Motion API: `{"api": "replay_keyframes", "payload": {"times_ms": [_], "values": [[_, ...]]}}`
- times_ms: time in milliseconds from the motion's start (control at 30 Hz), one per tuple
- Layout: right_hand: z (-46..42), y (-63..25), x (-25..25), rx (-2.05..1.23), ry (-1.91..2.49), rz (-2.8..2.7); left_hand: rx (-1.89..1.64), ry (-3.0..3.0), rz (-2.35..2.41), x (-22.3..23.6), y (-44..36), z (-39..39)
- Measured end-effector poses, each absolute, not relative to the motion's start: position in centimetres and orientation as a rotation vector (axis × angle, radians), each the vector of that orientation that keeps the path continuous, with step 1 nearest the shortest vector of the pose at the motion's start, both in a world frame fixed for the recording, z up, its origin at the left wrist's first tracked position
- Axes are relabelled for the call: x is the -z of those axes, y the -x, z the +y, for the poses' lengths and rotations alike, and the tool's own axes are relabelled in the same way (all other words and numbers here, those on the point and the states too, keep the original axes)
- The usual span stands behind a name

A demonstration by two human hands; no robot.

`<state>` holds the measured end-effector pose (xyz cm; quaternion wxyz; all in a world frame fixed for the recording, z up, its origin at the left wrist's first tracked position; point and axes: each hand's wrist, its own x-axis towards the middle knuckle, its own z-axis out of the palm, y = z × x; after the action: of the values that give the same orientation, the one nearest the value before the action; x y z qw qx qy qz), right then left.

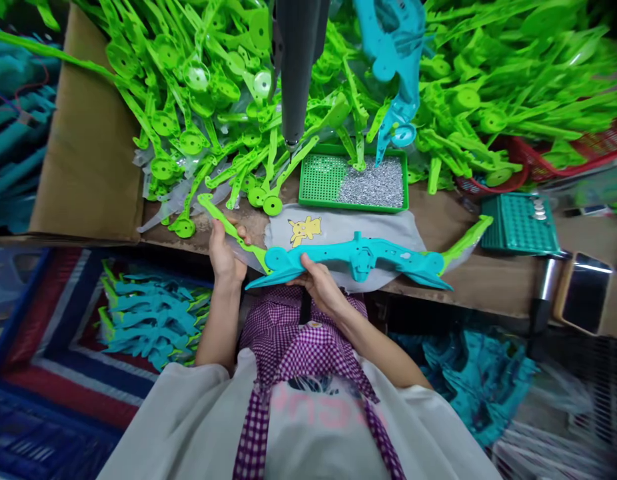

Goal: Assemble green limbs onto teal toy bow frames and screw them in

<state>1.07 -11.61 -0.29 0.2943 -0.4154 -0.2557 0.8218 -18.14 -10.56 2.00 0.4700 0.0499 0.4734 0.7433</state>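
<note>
A long blue plastic part point(338, 257) with a green arm at each end lies across the front edge of the bench. My left hand point(227, 250) is closed around the left green arm point(235, 232). My right hand point(316, 280) grips the blue part left of its middle, thumb on top and fingers hidden underneath. The right green arm point(466, 243) sticks up and outward, with clear film along its lower side. Below the part lies a grey cloth point(383, 223) with a yellow cartoon figure on it.
A dark electric screwdriver point(297, 73) hangs above the bench. Behind the cloth stands a green tray point(353, 208) of small metal screws. Heaped green arms point(188, 87) fill the back. A cardboard box point(88, 133) stands left, a teal basket point(518, 227) and phone point(586, 293) right.
</note>
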Motion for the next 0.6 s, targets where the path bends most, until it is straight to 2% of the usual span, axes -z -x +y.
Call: {"api": "replay_keyframes", "payload": {"times_ms": [233, 400, 500, 600], "values": [[-10.3, -1.7, 0.5, -2.247, 1.103, -0.770, -1.806, -0.046, 1.158, -2.3, 17.8, -10.3], [-10.0, -4.3, -0.4, -2.327, 1.289, -1.254, -1.790, -0.029, 1.111, -2.4, 18.0, -10.5], [-9.9, -6.9, -2.2, -2.137, 1.289, -1.585, -1.795, -0.041, 1.123, -2.6, 18.2, -10.7], [-8.5, -9.7, -4.9, -1.799, 1.347, -1.605, -1.781, -0.045, 1.113, -2.7, 18.4, -10.7]]}}
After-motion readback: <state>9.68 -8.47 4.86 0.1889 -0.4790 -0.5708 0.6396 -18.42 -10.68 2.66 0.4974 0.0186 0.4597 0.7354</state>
